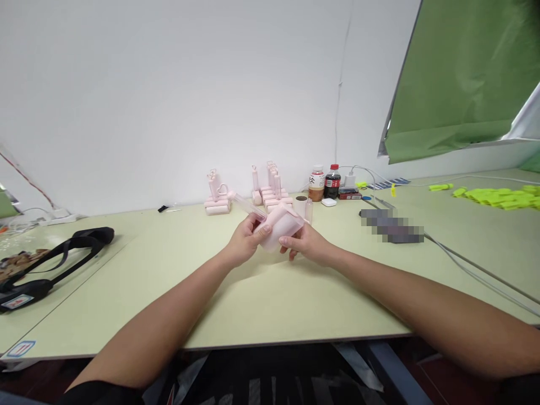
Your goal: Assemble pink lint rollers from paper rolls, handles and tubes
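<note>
My left hand (247, 242) and my right hand (307, 244) hold a pink lint roller (279, 225) together above the middle of the pale green table (270, 304). The left fingers wrap round its left end, where a clear plastic cover (248, 206) sticks out up and to the left. My right hand pinches the roller's lower right side with thumb and fingers. Behind the hands, by the wall, stand more pink lint rollers in two groups, one group (217, 197) to the left and one stack (272, 188) to the right.
Two drink bottles (324, 183), a white charger (350, 180) with cables and small items sit at the back right. Yellow-green parts (498, 197) lie far right under a green curtain (464, 73). A black strap (63, 253) lies on the left. A cable (476, 270) runs along the right.
</note>
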Demonstrator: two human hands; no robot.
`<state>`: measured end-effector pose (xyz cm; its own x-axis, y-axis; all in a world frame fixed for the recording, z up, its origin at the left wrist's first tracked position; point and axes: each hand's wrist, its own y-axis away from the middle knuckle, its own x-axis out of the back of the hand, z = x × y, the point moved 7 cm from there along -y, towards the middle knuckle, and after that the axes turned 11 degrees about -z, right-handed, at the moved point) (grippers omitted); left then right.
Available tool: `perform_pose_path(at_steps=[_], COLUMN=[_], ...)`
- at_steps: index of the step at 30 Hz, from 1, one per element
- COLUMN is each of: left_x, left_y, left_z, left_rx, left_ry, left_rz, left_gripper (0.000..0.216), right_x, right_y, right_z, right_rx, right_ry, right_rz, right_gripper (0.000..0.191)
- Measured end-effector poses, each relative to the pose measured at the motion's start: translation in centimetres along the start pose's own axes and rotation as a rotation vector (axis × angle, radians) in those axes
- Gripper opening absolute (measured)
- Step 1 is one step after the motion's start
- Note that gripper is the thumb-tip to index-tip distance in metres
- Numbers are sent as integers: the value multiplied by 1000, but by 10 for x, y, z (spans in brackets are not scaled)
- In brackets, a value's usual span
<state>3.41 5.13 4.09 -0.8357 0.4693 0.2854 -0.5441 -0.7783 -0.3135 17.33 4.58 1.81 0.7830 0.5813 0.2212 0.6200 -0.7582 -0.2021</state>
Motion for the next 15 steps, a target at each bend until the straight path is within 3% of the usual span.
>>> perform_pose_path(at_steps=[9,12,15], left_x=[10,24,52], left_y=[-1,-2,1], left_z=[-8,-4,0], left_rx=[9,-48,-107], left_ry=[69,103,138], left_rz=[61,195,429], left_gripper=[43,42,39], right_x=[3,8,23], right_y=[1,1,2], right_z=[-1,-1,-10], right_rx=[-10,13,102], right_ry=[-4,-14,-45], right_rz=[52,95,205], right_gripper=[51,46,46])
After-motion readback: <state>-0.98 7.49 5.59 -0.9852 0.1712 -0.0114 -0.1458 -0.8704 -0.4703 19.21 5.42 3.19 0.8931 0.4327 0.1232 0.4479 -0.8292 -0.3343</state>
